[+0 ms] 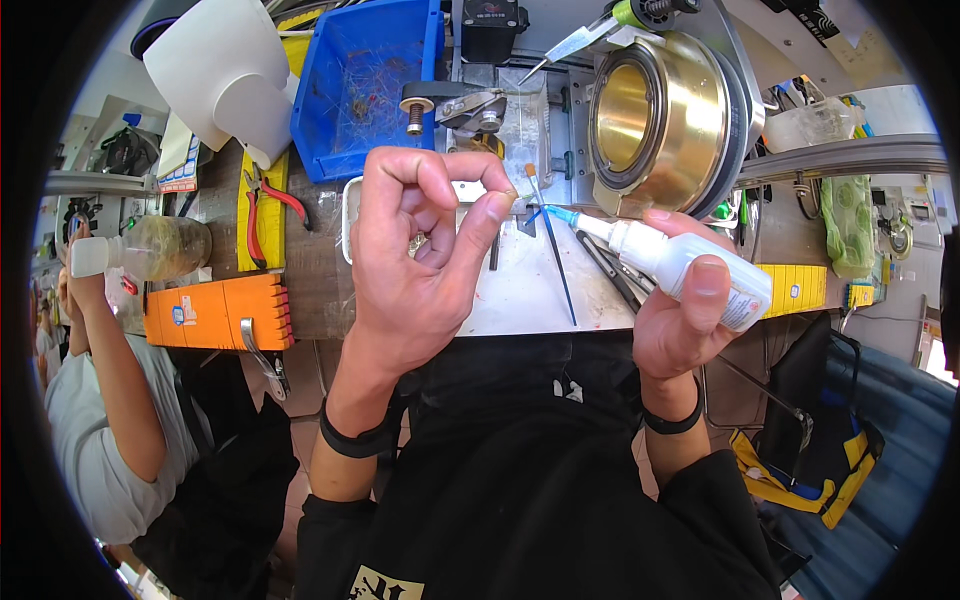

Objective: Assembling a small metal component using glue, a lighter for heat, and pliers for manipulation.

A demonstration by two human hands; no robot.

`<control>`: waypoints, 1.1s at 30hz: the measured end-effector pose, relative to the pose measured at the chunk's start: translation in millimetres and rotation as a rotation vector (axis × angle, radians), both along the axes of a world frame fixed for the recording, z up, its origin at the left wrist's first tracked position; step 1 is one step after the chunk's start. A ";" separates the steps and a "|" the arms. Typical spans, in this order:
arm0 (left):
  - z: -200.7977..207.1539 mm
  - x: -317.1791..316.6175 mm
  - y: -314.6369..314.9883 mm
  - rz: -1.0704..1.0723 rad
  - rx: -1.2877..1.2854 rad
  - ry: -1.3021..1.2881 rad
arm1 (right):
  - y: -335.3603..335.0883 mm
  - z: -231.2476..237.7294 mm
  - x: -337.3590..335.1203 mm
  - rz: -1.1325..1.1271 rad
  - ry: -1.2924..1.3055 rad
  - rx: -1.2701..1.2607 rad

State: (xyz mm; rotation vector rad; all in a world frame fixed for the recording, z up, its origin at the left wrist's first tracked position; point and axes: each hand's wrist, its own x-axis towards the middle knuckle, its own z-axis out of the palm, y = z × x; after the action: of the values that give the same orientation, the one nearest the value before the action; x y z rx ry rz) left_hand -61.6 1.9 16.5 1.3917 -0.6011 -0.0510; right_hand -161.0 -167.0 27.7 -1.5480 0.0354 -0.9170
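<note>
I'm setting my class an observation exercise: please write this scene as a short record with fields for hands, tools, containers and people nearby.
Left hand: pinches a tiny piece, too small to identify
Right hand: holds a white bottle, blue nozzle pointing toward the left hand
Tools: red-handled pliers; thin paintbrush
Container: blue bin
Large part: brass-coloured cylinder
Person nearby: co-worker in a light top, at the left

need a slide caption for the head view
Left hand pinching a tiny piece, right hand holding a white bottle, its blue tip close by, over a cluttered bench.
</note>
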 end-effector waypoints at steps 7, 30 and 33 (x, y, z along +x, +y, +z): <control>0.9 -1.4 4.2 -0.019 0.068 -0.016 | 0.6 -0.4 -4.5 -0.001 0.024 0.016; 8.9 -6.2 3.9 0.045 0.163 -0.027 | -8.7 -6.2 -29.4 -0.123 0.164 0.253; 15.4 -5.9 6.7 0.045 0.180 -0.046 | -23.5 4.4 -38.9 -0.156 0.173 0.438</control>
State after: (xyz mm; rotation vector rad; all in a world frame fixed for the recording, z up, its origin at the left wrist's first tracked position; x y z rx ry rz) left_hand -67.5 8.6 31.9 1.5837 -0.6148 -0.0371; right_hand -199.8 -190.5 32.1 -1.2198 0.4578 -0.8275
